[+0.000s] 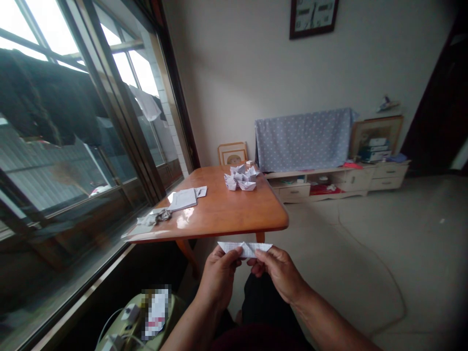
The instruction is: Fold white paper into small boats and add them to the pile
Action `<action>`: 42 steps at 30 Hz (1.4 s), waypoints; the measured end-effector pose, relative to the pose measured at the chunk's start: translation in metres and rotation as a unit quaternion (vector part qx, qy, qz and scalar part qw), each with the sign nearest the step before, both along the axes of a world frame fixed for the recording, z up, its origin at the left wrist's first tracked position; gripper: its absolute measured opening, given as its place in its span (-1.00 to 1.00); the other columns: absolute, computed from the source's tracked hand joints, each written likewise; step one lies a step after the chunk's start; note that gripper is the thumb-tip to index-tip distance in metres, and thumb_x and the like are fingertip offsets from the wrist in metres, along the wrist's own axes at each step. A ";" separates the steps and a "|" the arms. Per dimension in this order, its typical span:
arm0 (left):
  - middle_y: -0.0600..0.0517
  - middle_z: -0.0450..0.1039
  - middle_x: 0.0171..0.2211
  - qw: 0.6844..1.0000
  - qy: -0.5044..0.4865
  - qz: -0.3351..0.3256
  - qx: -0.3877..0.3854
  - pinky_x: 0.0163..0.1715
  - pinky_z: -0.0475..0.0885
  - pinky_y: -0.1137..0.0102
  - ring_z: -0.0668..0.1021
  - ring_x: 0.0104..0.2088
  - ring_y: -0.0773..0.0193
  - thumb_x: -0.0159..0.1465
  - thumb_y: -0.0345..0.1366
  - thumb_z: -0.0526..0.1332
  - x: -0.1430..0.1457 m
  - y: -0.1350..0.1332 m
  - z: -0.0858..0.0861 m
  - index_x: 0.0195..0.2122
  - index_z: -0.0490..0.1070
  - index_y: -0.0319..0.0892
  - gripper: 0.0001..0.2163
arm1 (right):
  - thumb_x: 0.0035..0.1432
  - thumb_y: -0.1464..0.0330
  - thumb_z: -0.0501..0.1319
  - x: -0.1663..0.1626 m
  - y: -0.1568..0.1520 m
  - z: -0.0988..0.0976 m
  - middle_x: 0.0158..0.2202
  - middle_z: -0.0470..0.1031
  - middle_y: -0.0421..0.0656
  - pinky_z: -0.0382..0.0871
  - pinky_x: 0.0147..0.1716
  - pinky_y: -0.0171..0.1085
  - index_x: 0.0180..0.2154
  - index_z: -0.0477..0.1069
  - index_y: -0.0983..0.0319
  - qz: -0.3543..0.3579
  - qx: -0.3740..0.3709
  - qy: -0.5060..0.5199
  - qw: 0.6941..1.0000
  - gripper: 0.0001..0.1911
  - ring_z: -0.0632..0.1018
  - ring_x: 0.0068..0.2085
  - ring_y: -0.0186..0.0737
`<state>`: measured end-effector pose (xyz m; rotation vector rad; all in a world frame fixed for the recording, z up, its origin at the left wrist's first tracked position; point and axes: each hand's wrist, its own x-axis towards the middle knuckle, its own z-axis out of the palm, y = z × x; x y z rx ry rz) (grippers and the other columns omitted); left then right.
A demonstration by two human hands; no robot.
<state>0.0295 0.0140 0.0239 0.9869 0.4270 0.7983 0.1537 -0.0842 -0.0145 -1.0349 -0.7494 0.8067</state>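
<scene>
A folded paper boat point(248, 248), flat and made of white squared paper, is held between my two hands above my lap, just short of the table's near edge. My left hand point(222, 268) pinches its left half, thumb on the near face. My right hand point(277, 269) pinches the right half in the same way, its fingertips curled beneath. A small peak stands up in the middle of the paper's upper edge. On the wooden table point(215, 214) beyond sits a cluster of folded paper boats point(241, 178).
A stack of paper point(183, 199) and a crumpled cloth point(159, 216) lie on the table's left side. Low at left, a green stool point(122, 331) bears chargers and cables. A low cabinet point(340, 178) stands along the wall, and a cable point(373, 251) crosses the floor.
</scene>
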 end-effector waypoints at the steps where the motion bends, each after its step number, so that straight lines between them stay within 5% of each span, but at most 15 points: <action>1: 0.02 0.49 -0.40 1.000 0.000 -0.005 -0.002 -0.37 0.30 0.44 0.46 -0.42 0.35 0.11 -0.34 0.45 0.000 0.001 -0.001 -0.35 0.48 -0.23 -0.82 | 0.24 0.07 0.26 0.000 -0.001 0.000 -0.36 0.63 -0.03 0.39 -0.39 -0.24 -0.23 0.58 0.32 0.000 0.002 -0.010 1.000 -0.59 0.56 -0.42 -0.21; 20: 0.00 0.51 -0.38 1.000 0.027 0.013 0.002 -0.42 0.29 0.46 0.47 -0.42 0.37 0.11 -0.34 0.45 -0.002 0.005 -0.011 -0.31 0.48 -0.24 -0.80 | 0.26 0.01 0.23 -0.002 -0.004 -0.005 -0.47 0.53 -0.18 0.32 -0.53 -0.33 -0.36 0.44 0.25 0.014 -0.017 -0.020 1.000 -0.58 0.48 -0.53 -0.33; 27: 0.00 0.51 -0.40 0.999 0.039 0.020 -0.008 -0.42 0.29 0.44 0.50 -0.44 0.34 0.11 -0.30 0.46 0.001 0.002 -0.013 -0.30 0.45 -0.23 -0.77 | 0.26 0.07 0.28 -0.009 -0.001 0.000 -0.36 0.58 -0.13 0.40 -0.39 -0.28 -0.18 0.50 0.28 0.041 -0.010 0.009 0.999 -0.62 0.55 -0.41 -0.26; 34: -0.02 0.53 -0.37 0.998 0.045 0.028 -0.020 -0.41 0.30 0.44 0.54 -0.40 0.30 0.08 -0.30 0.47 0.001 -0.001 -0.013 -0.30 0.44 -0.25 -0.74 | 0.23 0.08 0.29 -0.011 0.004 -0.010 -0.49 0.52 -0.15 0.31 -0.54 -0.33 -0.34 0.46 0.29 -0.005 -0.019 0.039 0.999 -0.62 0.49 -0.53 -0.30; 42: 0.04 0.53 -0.39 0.994 0.091 0.059 -0.001 -0.41 0.25 0.43 0.50 -0.47 0.34 0.11 -0.21 0.45 0.001 0.004 -0.026 -0.26 0.43 -0.19 -0.72 | 0.22 0.14 0.33 -0.018 0.008 -0.009 -0.37 0.56 -0.10 0.38 -0.40 -0.27 -0.16 0.52 0.31 0.040 0.005 0.080 0.996 -0.65 0.53 -0.41 -0.26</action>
